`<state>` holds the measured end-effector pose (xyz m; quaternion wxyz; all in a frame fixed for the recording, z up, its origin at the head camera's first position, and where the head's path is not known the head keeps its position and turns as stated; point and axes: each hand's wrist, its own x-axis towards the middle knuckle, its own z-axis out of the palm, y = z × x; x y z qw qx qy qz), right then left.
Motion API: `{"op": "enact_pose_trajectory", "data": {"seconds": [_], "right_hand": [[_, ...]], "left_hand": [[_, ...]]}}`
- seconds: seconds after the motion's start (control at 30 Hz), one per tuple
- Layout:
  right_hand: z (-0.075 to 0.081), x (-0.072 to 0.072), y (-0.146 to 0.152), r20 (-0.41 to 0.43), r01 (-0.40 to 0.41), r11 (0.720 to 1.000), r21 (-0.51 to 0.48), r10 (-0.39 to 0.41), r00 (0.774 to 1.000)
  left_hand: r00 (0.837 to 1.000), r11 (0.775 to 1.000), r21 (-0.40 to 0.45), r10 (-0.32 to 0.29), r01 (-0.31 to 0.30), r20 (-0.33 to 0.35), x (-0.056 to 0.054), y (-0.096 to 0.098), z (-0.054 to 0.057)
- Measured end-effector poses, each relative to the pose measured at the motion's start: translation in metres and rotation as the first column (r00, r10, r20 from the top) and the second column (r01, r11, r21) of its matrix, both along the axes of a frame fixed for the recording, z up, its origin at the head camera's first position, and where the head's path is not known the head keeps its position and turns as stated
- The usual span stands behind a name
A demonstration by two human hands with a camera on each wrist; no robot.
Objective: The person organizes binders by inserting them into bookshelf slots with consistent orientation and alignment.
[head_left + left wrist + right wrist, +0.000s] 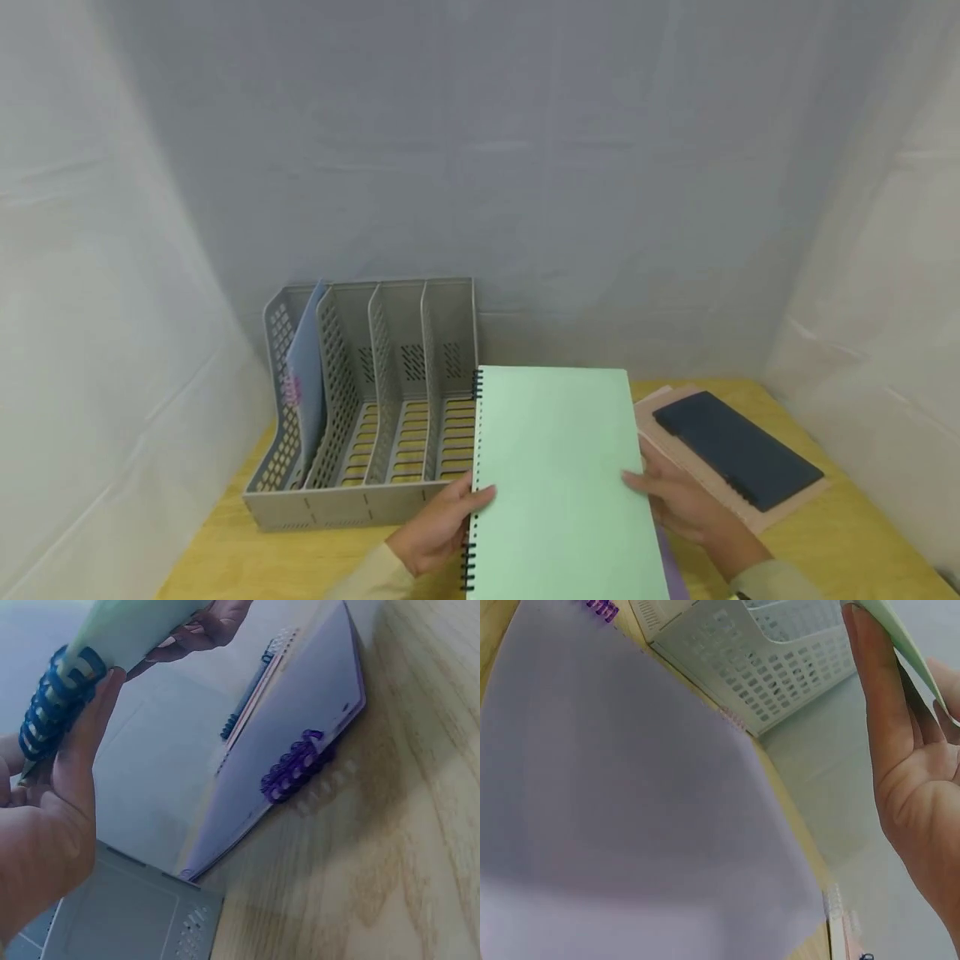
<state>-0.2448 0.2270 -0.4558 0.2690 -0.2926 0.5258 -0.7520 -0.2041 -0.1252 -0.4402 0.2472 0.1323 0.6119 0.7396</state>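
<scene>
A light green spiral notebook (558, 475) with dark rings along its left side is held up between both hands. My left hand (441, 523) grips the ringed edge, thumb on the cover; the left wrist view shows its blue-looking rings (56, 705) beside the fingers. On the opposite edge my right hand (678, 500) pinches the notebook, thumb on the front and fingers behind. Below it lies a purple spiral notebook (630, 802), mostly hidden by the green one in the head view. To the left stands a grey file rack (352, 504) with upright dividers.
In the rack's leftmost slot a blue notebook (306, 371) with pink rings stands upright. At the right a dark navy notebook (738, 446) lies on a beige notebook (813, 493). The wooden table (225, 558) is bounded by pale sheeting (525, 208) at the back and sides.
</scene>
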Motion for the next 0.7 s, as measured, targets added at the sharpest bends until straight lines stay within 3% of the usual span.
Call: {"op": "enact_pose_trajectory", "data": {"seconds": [0.13,0.27,0.5,0.7], "right_hand": [[-0.001,-0.002,-0.007,-0.019,0.013,1.000,0.000,-0.013,1.000],[0.000,-0.001,-0.013,-0.032,0.022,1.000,-0.006,-0.022,0.999],[0.008,0.002,-0.023,-0.042,0.040,0.999,0.008,-0.040,0.998],[0.010,0.005,-0.031,-0.023,0.040,0.999,-0.019,-0.040,0.999]], "left_hand": [[1.000,1.000,-0.006,-0.019,0.019,-0.016,0.000,-0.007,0.002],[0.999,0.999,-0.037,-0.003,0.001,-0.045,0.002,-0.012,0.004],[0.992,0.995,-0.096,0.011,-0.023,-0.124,0.004,-0.022,0.017],[0.989,0.994,-0.107,-0.021,0.005,-0.143,0.005,-0.035,0.023]]}}
